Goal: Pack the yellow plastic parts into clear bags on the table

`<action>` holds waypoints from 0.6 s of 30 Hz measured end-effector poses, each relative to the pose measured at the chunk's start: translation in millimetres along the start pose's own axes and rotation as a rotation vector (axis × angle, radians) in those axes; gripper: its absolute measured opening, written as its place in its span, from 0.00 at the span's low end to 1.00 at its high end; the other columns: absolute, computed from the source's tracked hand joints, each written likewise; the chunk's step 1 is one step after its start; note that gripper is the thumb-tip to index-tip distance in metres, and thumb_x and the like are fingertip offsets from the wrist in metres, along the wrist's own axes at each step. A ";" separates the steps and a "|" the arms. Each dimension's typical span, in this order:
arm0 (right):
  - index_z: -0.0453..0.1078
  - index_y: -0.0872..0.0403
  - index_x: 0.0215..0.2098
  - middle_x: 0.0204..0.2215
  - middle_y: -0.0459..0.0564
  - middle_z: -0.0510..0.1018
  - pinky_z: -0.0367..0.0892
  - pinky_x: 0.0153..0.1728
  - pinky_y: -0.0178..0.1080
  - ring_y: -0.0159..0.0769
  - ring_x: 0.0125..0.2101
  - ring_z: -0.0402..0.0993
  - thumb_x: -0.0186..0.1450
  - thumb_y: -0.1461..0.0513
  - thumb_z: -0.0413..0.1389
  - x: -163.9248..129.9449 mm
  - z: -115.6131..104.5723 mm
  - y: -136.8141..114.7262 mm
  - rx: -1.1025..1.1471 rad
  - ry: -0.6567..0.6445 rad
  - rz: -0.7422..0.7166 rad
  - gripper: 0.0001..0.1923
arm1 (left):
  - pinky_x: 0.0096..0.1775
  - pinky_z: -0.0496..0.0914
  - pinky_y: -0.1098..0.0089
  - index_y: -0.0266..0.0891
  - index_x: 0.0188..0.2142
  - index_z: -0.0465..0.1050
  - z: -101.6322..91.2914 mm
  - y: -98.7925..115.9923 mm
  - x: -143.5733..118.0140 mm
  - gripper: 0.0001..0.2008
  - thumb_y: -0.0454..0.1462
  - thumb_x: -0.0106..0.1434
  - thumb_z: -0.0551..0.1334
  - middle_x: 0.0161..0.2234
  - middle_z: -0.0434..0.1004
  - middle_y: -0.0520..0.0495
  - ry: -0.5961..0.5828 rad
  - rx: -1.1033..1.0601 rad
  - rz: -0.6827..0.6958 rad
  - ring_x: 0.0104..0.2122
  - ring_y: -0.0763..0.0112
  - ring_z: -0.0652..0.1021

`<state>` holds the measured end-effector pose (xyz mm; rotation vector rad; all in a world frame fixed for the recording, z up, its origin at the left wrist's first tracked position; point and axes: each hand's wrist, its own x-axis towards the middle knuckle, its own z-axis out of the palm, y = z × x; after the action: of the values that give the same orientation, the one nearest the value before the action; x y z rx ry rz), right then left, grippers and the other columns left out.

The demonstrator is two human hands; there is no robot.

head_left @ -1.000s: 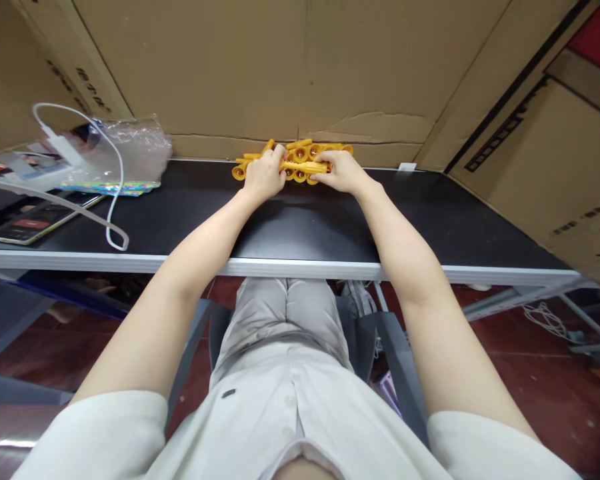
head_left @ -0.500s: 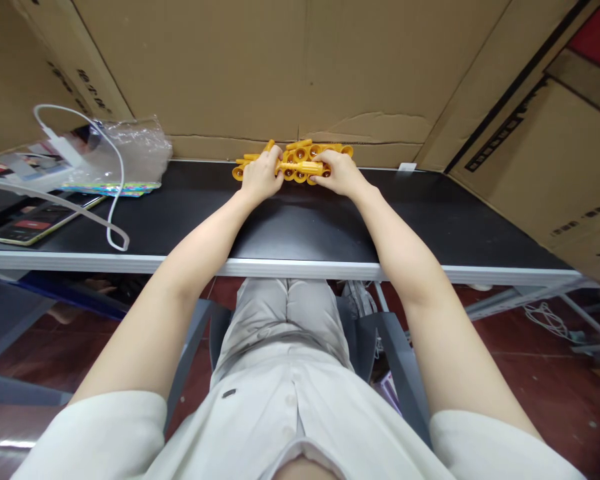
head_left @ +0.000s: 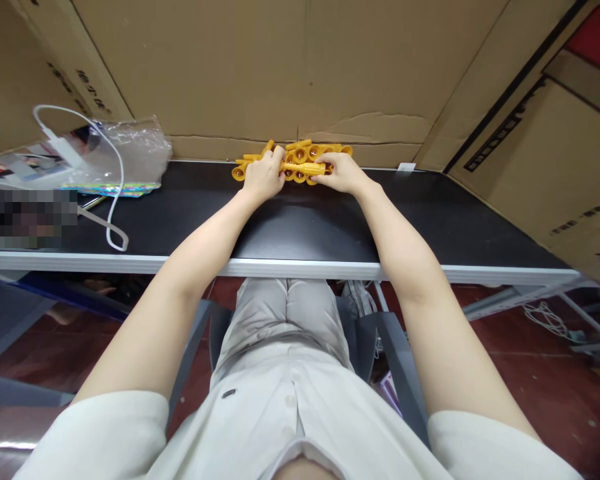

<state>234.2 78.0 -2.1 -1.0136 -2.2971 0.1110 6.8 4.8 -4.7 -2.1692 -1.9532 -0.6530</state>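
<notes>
Far left of desk [head_left: 430,220]: white charger cable [head_left: 111,200] looping off the front half, clear plastic bag [head_left: 130,150] behind it against the cardboard wall [head_left: 230,67]. Both well apart from the work.

Centre back of desk, touching the cardboard: pile of yellow plastic tubes [head_left: 300,155] with flared ends, lying sideways, several open mouths facing the camera.

Left hand [head_left: 264,175]: on the left end of the pile, fingers curled over the tubes, closed down on them. Can't tell exactly how many it grips.

One yellow tube [head_left: 305,168] lies crosswise along the front of the pile, spanning between both hands.

Right hand [head_left: 343,172]: on the right end, fingers bent, fingertips pinching the right end of that crosswise tube, palm low near the desk.

Judgement on handling: the tubes look light and will roll. Best to keep the left hand bracing the pile, hold the single tube level by both ends, and draw it toward the front edge without dragging its neighbours. Arms are at full reach, so small wrist moves only.
</notes>
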 end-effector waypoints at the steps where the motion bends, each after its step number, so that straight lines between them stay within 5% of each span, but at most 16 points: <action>1: 0.82 0.53 0.43 0.37 0.54 0.83 0.75 0.47 0.51 0.48 0.39 0.77 0.61 0.50 0.70 -0.6 -0.2 0.9 0.009 -0.007 0.010 0.18 | 0.61 0.74 0.46 0.43 0.73 0.67 -0.7 0.6 -0.8 0.32 0.35 0.71 0.58 0.64 0.77 0.31 0.000 -0.001 0.001 0.62 0.35 0.80; 7: 0.78 0.52 0.38 0.32 0.49 0.80 0.79 0.48 0.53 0.46 0.38 0.80 0.56 0.48 0.75 -2.2 2.5 14.1 0.215 0.014 0.085 0.21 | 0.64 0.74 0.49 0.47 0.78 0.59 -1.5 -6.5 -3.5 0.40 0.40 0.69 0.66 0.71 0.72 0.36 -0.063 -0.087 0.107 0.66 0.39 0.78; 11: 0.74 0.51 0.36 0.34 0.50 0.81 0.82 0.47 0.59 0.48 0.38 0.83 0.52 0.46 0.80 -1.1 3.1 20.6 0.494 0.146 0.250 0.27 | 0.66 0.73 0.53 0.46 0.82 0.51 4.0 -19.5 0.5 0.50 0.41 0.66 0.70 0.77 0.64 0.36 -0.089 -0.179 0.166 0.69 0.44 0.76; 15: 0.73 0.49 0.37 0.37 0.52 0.83 0.82 0.51 0.61 0.51 0.41 0.86 0.51 0.41 0.79 2.7 -1.4 29.9 0.666 0.321 0.329 0.31 | 0.65 0.73 0.53 0.40 0.73 0.71 9.6 -27.4 6.7 0.33 0.40 0.69 0.64 0.62 0.83 0.37 -0.109 -0.172 0.141 0.62 0.46 0.81; 18: 0.73 0.48 0.39 0.39 0.51 0.84 0.82 0.53 0.63 0.53 0.43 0.87 0.53 0.36 0.76 9.4 -4.4 45.3 0.731 0.435 0.392 0.32 | 0.63 0.74 0.53 0.41 0.61 0.82 9.3 -32.0 10.0 0.22 0.39 0.71 0.61 0.53 0.87 0.38 -0.121 -0.120 0.042 0.59 0.45 0.82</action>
<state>260.8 115.6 -7.9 -0.9482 -1.4546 0.7500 -21.7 22.1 -14.4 -2.3666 -1.9677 -0.6629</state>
